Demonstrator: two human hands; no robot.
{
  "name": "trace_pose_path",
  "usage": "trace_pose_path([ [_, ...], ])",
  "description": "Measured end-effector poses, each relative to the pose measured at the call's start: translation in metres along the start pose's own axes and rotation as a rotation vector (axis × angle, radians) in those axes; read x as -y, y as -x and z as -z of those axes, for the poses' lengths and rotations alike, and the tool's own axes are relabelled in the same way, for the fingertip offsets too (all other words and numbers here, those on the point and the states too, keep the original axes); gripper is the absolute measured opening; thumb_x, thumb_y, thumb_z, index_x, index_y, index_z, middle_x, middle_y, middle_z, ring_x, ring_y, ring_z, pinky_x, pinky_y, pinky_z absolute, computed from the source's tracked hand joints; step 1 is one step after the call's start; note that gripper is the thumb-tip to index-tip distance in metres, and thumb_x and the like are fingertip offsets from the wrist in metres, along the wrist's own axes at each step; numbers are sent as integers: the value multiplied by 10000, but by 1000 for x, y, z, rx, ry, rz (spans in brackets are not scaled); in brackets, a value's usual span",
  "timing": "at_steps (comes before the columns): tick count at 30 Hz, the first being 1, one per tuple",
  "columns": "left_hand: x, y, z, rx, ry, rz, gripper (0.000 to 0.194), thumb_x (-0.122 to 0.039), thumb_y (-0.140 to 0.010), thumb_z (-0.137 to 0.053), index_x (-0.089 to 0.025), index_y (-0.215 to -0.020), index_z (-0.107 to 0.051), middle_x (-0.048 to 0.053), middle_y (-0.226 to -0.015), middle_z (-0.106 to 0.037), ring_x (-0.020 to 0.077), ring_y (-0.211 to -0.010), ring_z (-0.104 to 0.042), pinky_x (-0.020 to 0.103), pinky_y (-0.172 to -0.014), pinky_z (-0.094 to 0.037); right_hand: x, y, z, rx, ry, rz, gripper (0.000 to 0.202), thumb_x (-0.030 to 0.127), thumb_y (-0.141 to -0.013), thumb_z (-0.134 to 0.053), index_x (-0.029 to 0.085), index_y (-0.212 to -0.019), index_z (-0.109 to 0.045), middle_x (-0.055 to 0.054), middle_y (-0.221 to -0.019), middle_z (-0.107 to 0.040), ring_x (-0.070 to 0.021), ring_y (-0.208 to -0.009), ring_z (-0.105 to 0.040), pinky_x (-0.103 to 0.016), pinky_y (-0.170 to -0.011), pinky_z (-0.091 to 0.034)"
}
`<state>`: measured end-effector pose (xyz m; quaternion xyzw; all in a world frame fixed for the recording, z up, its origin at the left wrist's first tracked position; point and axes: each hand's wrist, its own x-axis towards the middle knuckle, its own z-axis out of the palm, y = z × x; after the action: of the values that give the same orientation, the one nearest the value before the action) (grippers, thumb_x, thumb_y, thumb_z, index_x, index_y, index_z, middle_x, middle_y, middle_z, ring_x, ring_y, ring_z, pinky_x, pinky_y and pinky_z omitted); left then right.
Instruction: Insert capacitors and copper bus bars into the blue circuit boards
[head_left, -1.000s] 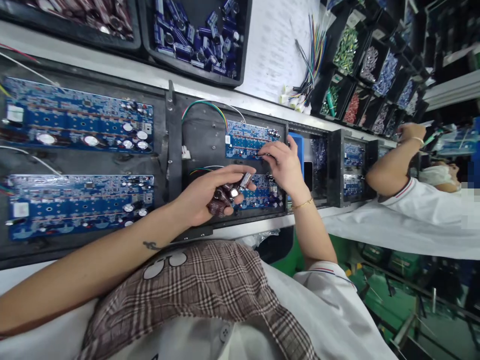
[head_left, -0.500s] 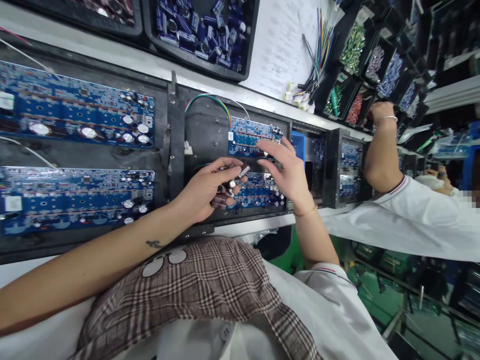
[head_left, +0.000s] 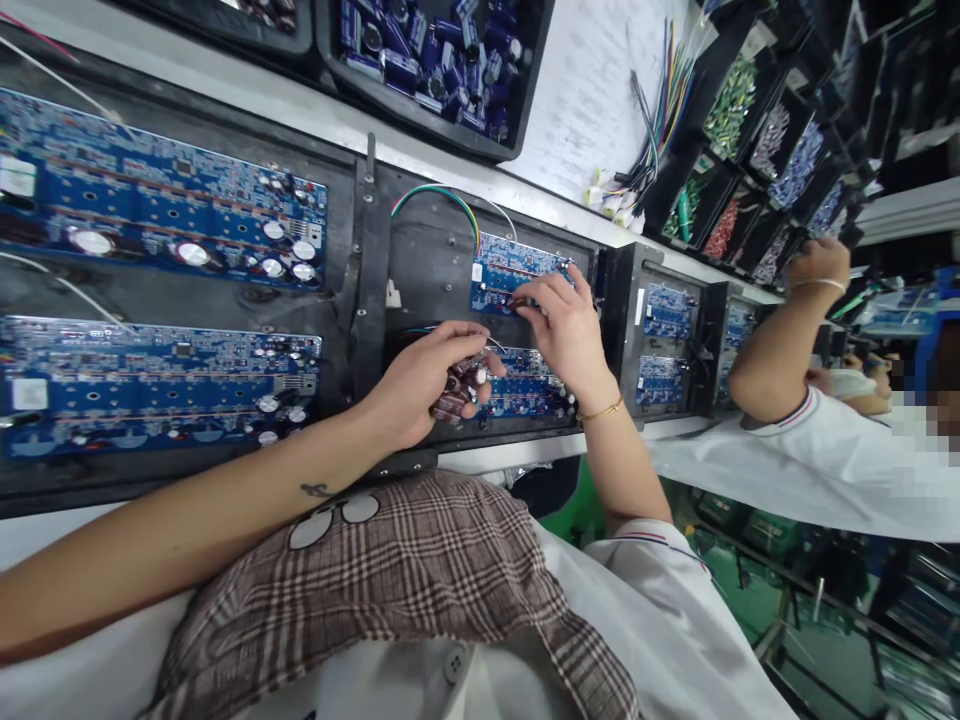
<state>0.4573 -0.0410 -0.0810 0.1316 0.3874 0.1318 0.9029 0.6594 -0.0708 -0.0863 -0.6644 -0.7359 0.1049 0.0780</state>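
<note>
My left hand [head_left: 431, 385] is closed around several brown capacitors [head_left: 453, 400], whose thin leads stick out by the fingertips. It hovers beside the lower small blue circuit board [head_left: 517, 400] and partly hides it. My right hand [head_left: 559, 325] is closed in a pinch on a dark brown capacitor [head_left: 517, 301] at the lower edge of the upper small blue circuit board [head_left: 525, 258]. Whether its leads sit in the board's holes is hidden by the fingers. Coloured wires [head_left: 439, 190] arc from that board's left end.
Two larger blue circuit boards [head_left: 180, 385] lie in the black carrier at left. A black bin [head_left: 517, 130] of blue capacitors stands behind. Wire bundles [head_left: 660, 130] and part bins lie back right. A co-worker's arm [head_left: 772, 330] reaches in at right.
My right hand has come in to the upper board, now pinching a capacitor. The capacitor at my left thumb has left that spot. Another carrier with boards shows further in at right.
</note>
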Motion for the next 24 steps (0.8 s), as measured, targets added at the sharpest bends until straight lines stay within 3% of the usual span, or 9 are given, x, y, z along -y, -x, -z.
trace_pose_path([
  [5, 3, 6, 2, 37, 13, -29, 192, -291, -855, -651, -175, -942, -526, 22, -725, -600, 117, -507, -545, 179, -371, -369, 3, 0, 3, 40, 25, 22, 251, 150, -949, -436, 248, -1067, -634, -40, -1029, -674, -214, -1027, -623, -536, -1156, -327],
  [10, 2, 7, 5, 61, 73, 29, 183, -229, -849, -646, -154, -1009, -602, 21, -780, -575, 88, -537, -526, 155, -373, -354, 2, 1, -1, 35, 40, 92, 258, 199, -979, -428, 234, -1133, -632, -52, -1099, -691, -210, -1046, -643, -546, -1186, -275],
  [13, 1, 6, 6, 66, 101, 45, 138, -247, -859, -638, -130, -930, -616, 28, -773, -577, 77, -532, -515, 152, -371, -339, 17, 6, 10, -15, -86, 44, 258, 272, -983, -472, 270, -1208, -598, -35, -1199, -683, -199, -1134, -626, -531, -1187, -287],
  [15, 2, 5, 6, 77, 113, 48, 151, -275, -876, -628, -127, -862, -607, 26, -741, -578, 73, -522, -510, 152, -380, -334, 30, 9, 21, 22, -210, 49, 274, 315, -974, -506, 296, -1237, -577, -9, -1242, -669, -180, -1173, -611, -496, -1177, -323],
  [17, 2, 4, 6, 76, 109, 55, 199, -317, -901, -601, -130, -831, -598, 30, -715, -591, 78, -515, -523, 155, -389, -336, 41, 9, 28, 80, -293, 81, 241, 324, -968, -521, 299, -1195, -597, 12, -1191, -688, -162, -1129, -631, -462, -1164, -352],
  [20, 2, 3, 5, 38, 73, 86, 230, -370, -924, -552, -147, -888, -599, 54, -728, -635, 105, -503, -553, 177, -386, -351, 47, 3, 26, 45, -267, 43, 162, 299, -972, -513, 271, -1070, -638, 8, -1047, -713, -162, -1026, -651, -459, -1146, -357],
  [24, 2, 3, 5, 3, 34, 65, 178, -313, -890, -567, -191, -1019, -582, 54, -817, -660, 121, -518, -570, 194, -381, -375, 48, -5, 19, 67, -326, 0, 167, 302, -980, -490, 251, -1069, -621, -17, -1032, -688, -173, -1017, -626, -402, -1009, -464],
])
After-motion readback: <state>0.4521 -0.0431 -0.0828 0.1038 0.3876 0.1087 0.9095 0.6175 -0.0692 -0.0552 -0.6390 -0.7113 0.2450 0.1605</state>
